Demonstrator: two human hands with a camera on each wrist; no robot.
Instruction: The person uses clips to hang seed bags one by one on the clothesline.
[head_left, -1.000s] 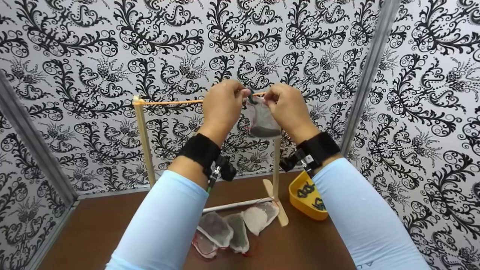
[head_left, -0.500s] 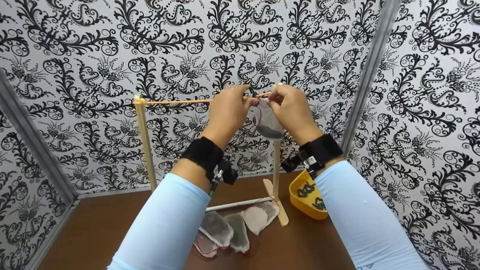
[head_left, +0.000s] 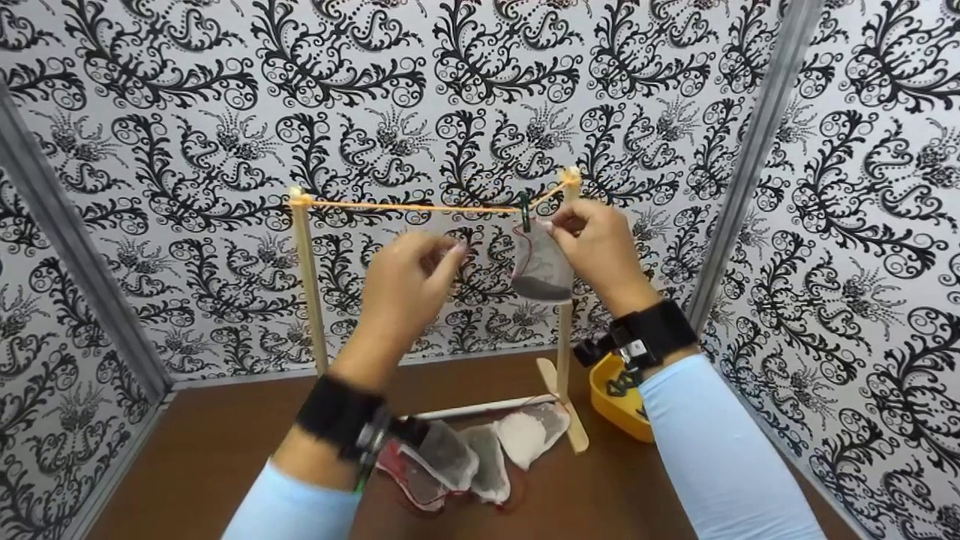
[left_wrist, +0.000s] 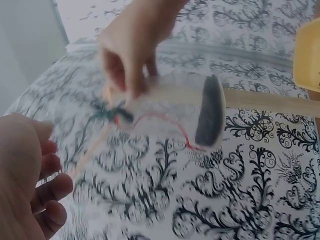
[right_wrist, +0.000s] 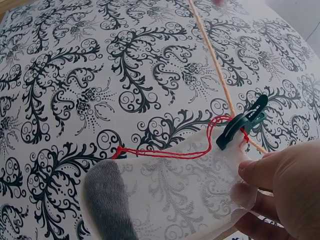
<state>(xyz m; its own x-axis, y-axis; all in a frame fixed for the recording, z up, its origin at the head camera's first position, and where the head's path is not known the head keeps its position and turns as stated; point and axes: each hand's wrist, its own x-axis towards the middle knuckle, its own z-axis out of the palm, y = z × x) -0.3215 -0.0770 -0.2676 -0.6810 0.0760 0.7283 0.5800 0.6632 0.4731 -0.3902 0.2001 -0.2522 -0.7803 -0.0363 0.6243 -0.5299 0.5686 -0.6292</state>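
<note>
A sheer white drawstring pouch (head_left: 541,266) with dark contents at its bottom hangs from the orange cord (head_left: 405,206). A dark green clothespin (right_wrist: 243,122) clamps its top corner to that cord, with red string looping beside it. My right hand (head_left: 600,251) pinches the pouch's upper edge between thumb and fingers, just right of the clothespin. To the left and slightly lower, my left hand (head_left: 405,292) is in the air, apart from the pouch; in the left wrist view its fingers (left_wrist: 52,190) are loosely bent with nothing between them.
Wooden posts (head_left: 307,292) hold up the cord at both ends. Several similar pouches (head_left: 487,461) lie on the brown table (head_left: 225,450) by the white bottom bar (head_left: 480,407). A yellow bin (head_left: 619,409) with more clothespins stands at right, partly behind my right arm.
My left hand has let go of the clothespin and moved left and down. The clothespin now stays on the cord with the pouch. The right hand keeps its pinch, slightly lower in view.
</note>
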